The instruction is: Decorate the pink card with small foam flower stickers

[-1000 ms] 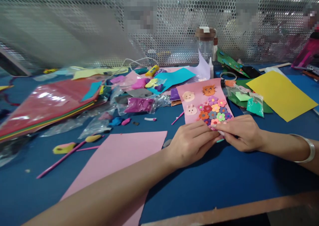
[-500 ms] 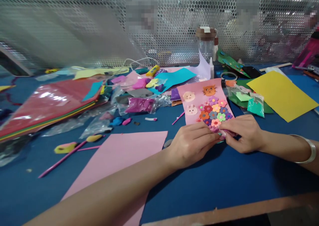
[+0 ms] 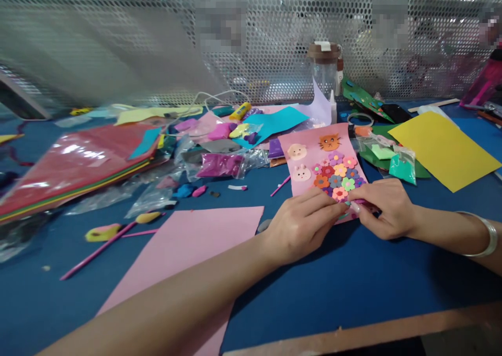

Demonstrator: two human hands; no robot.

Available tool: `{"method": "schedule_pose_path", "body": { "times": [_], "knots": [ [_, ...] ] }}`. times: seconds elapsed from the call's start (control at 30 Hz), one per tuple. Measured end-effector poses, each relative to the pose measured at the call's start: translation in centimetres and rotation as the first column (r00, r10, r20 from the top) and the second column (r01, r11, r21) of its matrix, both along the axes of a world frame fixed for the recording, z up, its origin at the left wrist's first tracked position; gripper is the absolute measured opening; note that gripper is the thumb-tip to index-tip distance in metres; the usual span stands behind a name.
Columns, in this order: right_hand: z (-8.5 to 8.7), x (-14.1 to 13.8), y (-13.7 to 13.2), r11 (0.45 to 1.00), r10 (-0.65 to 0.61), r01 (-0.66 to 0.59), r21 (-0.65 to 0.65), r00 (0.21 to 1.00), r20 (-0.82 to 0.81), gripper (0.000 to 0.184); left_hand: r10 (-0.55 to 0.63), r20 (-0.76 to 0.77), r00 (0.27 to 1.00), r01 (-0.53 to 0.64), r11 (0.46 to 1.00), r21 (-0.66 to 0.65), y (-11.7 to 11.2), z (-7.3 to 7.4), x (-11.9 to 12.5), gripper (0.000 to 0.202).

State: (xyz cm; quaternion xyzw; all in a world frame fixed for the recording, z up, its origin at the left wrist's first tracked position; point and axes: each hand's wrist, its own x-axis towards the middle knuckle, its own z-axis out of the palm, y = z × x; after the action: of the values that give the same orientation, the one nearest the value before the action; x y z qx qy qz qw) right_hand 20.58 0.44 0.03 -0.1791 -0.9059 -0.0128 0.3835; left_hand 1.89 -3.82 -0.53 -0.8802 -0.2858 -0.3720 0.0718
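Blue worktop (image 3: 353,288), crowded along its far side. Pink card (image 3: 308,136) lies right of centre. On it: orange cat face (image 3: 329,142) at the far edge, pale pig face (image 3: 297,152) and rabbit face (image 3: 301,173) down the left, and a dense cluster of multicoloured flowers (image 3: 335,181) toward the right and near part.

Left hand (image 3: 296,222) rests over the card's near left edge, fingers bent, tips reaching the lowest flowers. Right hand (image 3: 386,209) comes in from the right, thumb and forefinger drawn together at the near right edge; silvery bangle (image 3: 488,236) on that wrist. Tips of both hands nearly meet; cannot tell whether either grasps a small piece or only presses.

Left of the card, nearer: plain pink sheet (image 3: 176,272), partly under the left forearm. Right: yellow sheet (image 3: 443,152), beside a bag of green clay (image 3: 402,168). Far: brown-lidded tumbler (image 3: 323,66).
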Motion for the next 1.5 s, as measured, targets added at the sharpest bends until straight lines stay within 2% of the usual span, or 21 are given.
{"method": "schedule_pose_path", "body": {
  "times": [0.23,0.53,0.83,1.17,1.5],
  "knots": [
    [0.43,-0.19,-0.04,0.997,-0.058,0.059,-0.041,0.998,0.022,0.02,0.04,-0.02,0.999,-0.041,0.998,-0.051,-0.01,0.12,0.05,0.019],
    [-0.01,-0.36,0.2,0.989,-0.131,0.131,0.068,0.991,-0.009,0.027,0.048,-0.031,0.998,-0.051,0.992,-0.115,0.13,-0.13,0.15,0.01],
    [-0.12,-0.32,0.36,0.991,-0.132,0.132,0.011,0.991,0.027,0.027,0.095,-0.126,0.988,-0.104,0.992,-0.069,0.38,-0.16,0.06,0.014],
    [-0.2,-0.29,0.38,0.992,-0.123,0.122,0.024,0.992,0.029,0.025,0.093,-0.174,0.98,-0.113,0.988,-0.106,0.47,-0.25,-0.07,0.018],
    [-0.27,-0.29,0.4,0.994,-0.106,0.106,0.021,0.994,0.03,0.025,0.098,-0.103,0.99,-0.111,0.986,-0.125,0.01,0.14,0.15,0.012]
  ]
}}
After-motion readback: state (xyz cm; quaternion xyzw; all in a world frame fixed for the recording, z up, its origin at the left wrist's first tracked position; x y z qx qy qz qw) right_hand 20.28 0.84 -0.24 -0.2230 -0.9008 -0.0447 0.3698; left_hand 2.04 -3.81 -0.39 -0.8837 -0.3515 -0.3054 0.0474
